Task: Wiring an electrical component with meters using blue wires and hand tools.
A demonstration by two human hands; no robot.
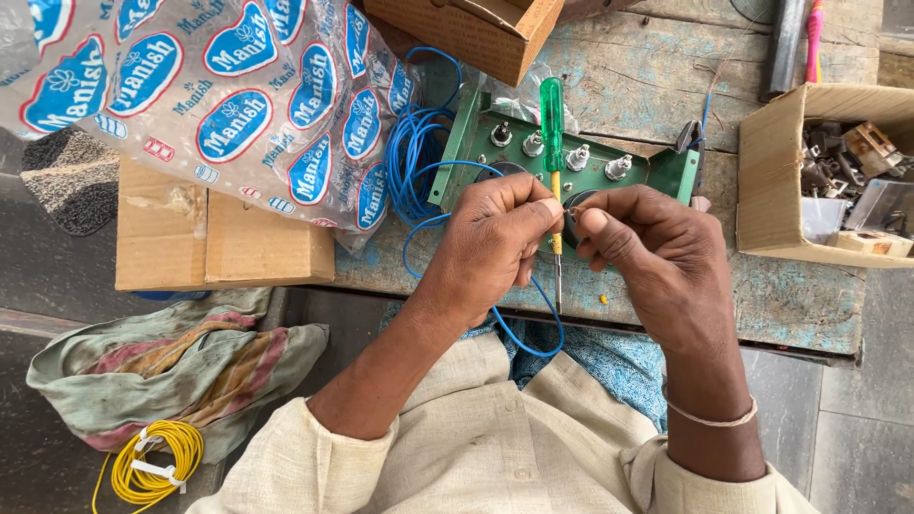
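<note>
My left hand (495, 238) and my right hand (652, 257) meet over the front of a green metal panel (476, 143) fitted with several silver terminals. Between the fingertips of both hands I pinch the bared end of a thin blue wire (528, 333), which loops down below my left wrist. A screwdriver with a green translucent handle (551, 114) and yellow shaft lies across the panel, its blade passing between my hands. The blue wire runs back to a coil (414, 152) left of the panel.
A printed plastic bag (238, 95) covers the upper left over a brown carton (205, 238). An open cardboard box of small parts (771, 171) sits right. A yellow wire coil (157, 462) and crumpled cloth (181, 366) lie lower left.
</note>
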